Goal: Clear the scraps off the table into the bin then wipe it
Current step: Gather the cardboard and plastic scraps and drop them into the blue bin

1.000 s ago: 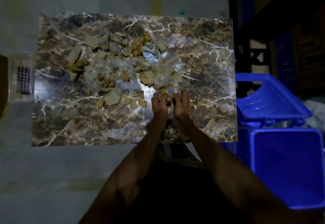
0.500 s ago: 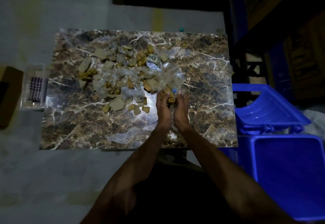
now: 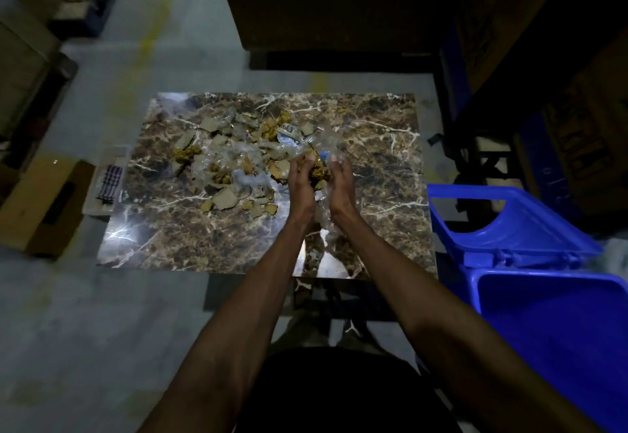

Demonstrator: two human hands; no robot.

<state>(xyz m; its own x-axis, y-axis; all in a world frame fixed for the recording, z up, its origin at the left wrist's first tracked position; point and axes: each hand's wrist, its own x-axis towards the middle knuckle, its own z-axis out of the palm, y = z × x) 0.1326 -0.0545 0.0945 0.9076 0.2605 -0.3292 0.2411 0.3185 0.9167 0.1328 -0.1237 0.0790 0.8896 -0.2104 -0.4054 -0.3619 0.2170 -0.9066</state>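
Scraps [image 3: 234, 164], cardboard bits mixed with clear plastic film, mostly sit in a pile on the marble table [image 3: 380, 167], spreading out to the left of the grip. Left hand [image 3: 300, 179] and right hand [image 3: 339, 177] face palm to palm with a scooped handful [image 3: 319, 169] of brown pieces and film pressed between them; both grips look cupped around that load, fingers curled at the tips, some film trailing down between the wrists. Step in hand: first part of the job, hauling one load, with most of the pile untouched. Blue bin [image 3: 557, 330] stands open to the right of and nearer than the grip, off the table edge, lid [image 3: 509, 225] flipped back. Next move probably needs both hands kept together while swinging right over the bin mouth, then parting. Loose film may drop en route. Checked cloth [image 3: 110, 177] lies far left of the grip, off the table's left edge, likely for wiping later.
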